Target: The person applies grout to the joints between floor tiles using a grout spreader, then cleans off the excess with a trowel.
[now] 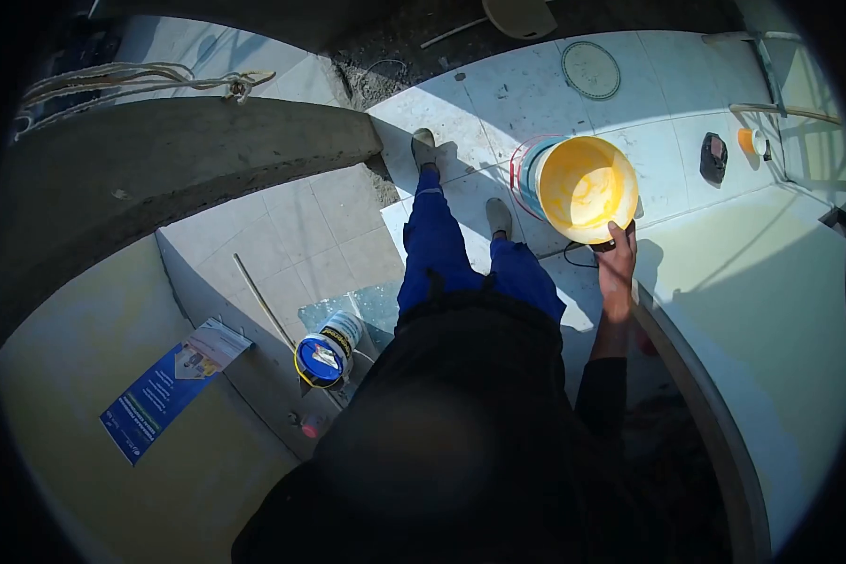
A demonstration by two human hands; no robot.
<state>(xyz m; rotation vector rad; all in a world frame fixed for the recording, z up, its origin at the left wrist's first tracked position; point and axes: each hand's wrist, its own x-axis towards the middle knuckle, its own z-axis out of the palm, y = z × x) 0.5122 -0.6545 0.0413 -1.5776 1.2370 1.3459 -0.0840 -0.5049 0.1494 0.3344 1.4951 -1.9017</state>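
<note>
My right hand (618, 256) grips the near rim of a round bucket (610, 167), its fingers wrapped over the edge. Yellow, paint-like stains coat the bucket's inside, with a paler patch at the bottom. Partly hidden behind it is a light-blue tub (528, 174) with a red rim or handle around it. Below my hand, a dark cord (578, 258) loops over the floor tiles. My left hand is out of the picture; the left arm does not show either.
A blue-lidded paint pail (321, 361) stands at lower left by a long pole (263, 299). A low curved wall (197, 150) carries rope (150, 80). To the right lie a black bag (713, 158) and an orange-and-white container (751, 142). A round cover (590, 70) sits in the tiles.
</note>
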